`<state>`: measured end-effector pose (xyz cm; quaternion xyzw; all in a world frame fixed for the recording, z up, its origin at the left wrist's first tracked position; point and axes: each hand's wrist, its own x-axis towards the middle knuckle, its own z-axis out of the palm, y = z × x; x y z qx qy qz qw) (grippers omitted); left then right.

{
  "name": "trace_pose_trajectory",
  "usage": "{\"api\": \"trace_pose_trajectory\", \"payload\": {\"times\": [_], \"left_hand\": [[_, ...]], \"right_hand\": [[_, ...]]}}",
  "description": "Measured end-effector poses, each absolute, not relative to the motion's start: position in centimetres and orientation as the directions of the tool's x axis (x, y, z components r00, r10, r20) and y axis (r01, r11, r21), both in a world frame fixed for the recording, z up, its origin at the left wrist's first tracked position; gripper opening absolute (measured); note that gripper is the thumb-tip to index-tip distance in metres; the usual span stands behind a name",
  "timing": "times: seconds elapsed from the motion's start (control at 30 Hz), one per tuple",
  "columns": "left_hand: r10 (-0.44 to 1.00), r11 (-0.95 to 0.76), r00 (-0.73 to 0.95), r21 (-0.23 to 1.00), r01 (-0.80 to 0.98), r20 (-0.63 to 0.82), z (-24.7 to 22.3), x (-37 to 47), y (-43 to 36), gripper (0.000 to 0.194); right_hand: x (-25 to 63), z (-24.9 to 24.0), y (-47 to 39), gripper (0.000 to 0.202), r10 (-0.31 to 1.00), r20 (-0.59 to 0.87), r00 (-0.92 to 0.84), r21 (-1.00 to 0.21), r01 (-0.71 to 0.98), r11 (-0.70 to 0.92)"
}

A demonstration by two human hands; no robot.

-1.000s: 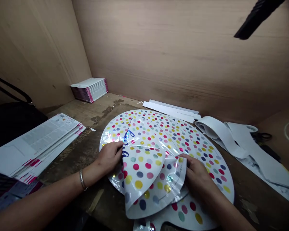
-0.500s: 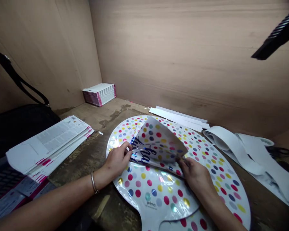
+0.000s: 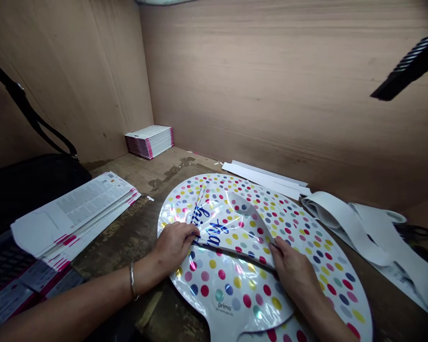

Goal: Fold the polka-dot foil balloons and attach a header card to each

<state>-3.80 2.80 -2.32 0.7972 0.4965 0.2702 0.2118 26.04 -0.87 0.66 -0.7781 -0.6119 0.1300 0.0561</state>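
Flat white foil balloons with coloured dots [image 3: 328, 266] lie overlapping on the worktable. The top balloon [image 3: 231, 228], with blue lettering, is partly folded over toward me, its fold edge running between my hands. My left hand [image 3: 176, 242], a bracelet on its wrist, pinches the left end of the fold beside the lettering. At the right end, my right hand [image 3: 290, 261] grips the folded edge between thumb and fingers. The word "prima" shows on the lower part, near the balloon's neck [image 3: 223, 327].
Printed card sleeves [image 3: 78, 209] are piled at the left, beside a black bag [image 3: 32, 190]. A stack of cards [image 3: 150, 141] stands in the back corner. White strips [image 3: 264, 178] and curled white backing paper [image 3: 364, 232] lie at the right, near black scissors [image 3: 417, 231].
The raised flap of the top balloon has come down flatter toward the fold. My left hand has moved slightly down, and my right hand has shifted a little down and to the right.
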Motion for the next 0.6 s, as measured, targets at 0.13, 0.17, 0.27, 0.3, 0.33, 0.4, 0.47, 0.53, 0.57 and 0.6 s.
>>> {"api": "trace_pose_trajectory", "payload": {"times": [0.13, 0.17, 0.27, 0.3, 0.33, 0.4, 0.47, 0.53, 0.57, 0.6], "left_hand": [[0.901, -0.432, 0.358, 0.575, 0.695, 0.244, -2.3, -3.9, 2.5, 0.022], [0.903, -0.428, 0.353, 0.566, 0.704, 0.245, -2.3, -3.9, 2.5, 0.023], [0.918, -0.397, 0.34, 0.508, 0.764, 0.207, -2.1, -3.8, 2.3, 0.025], [0.922, -0.388, 0.34, 0.466, 0.795, 0.188, -2.1, -3.8, 2.3, 0.026], [0.924, -0.383, 0.343, 0.416, 0.825, 0.169, -2.1, -3.7, 2.3, 0.028], [0.924, -0.381, 0.355, 0.314, 0.869, 0.138, -2.2, -3.5, 2.3, 0.031], [0.924, -0.383, 0.364, 0.254, 0.888, 0.121, -2.3, -3.5, 2.3, 0.034], [0.923, -0.386, 0.367, 0.24, 0.891, 0.118, -2.5, -3.5, 2.4, 0.035], [0.922, -0.386, 0.367, 0.242, 0.89, 0.121, -2.5, -3.5, 2.4, 0.035], [0.922, -0.387, 0.367, 0.248, 0.888, 0.123, -2.6, -3.5, 2.5, 0.035]], "right_hand": [[25.6, 0.8, -0.5, 0.039, 0.961, -0.117, 0.252, -0.202, 0.941, -0.272], [25.6, 0.8, -0.3, 0.039, 0.962, -0.109, 0.251, -0.19, 0.945, -0.268], [25.5, 0.7, 0.1, 0.038, 0.966, -0.099, 0.238, -0.154, 0.956, -0.251], [25.4, 0.6, 0.3, 0.038, 0.965, -0.106, 0.238, -0.143, 0.957, -0.252], [25.3, 0.6, 0.4, 0.038, 0.963, -0.117, 0.243, -0.134, 0.957, -0.257], [25.3, 0.4, 0.7, 0.037, 0.956, -0.14, 0.26, -0.123, 0.953, -0.277], [25.3, 0.4, 0.8, 0.037, 0.949, -0.147, 0.278, -0.122, 0.947, -0.297], [25.6, 0.5, 0.8, 0.039, 0.948, -0.146, 0.283, -0.136, 0.943, -0.303], [25.8, 0.5, 0.8, 0.04, 0.949, -0.149, 0.277, -0.156, 0.941, -0.299], [26.0, 0.6, 0.7, 0.041, 0.951, -0.155, 0.266, -0.185, 0.938, -0.292]]}}
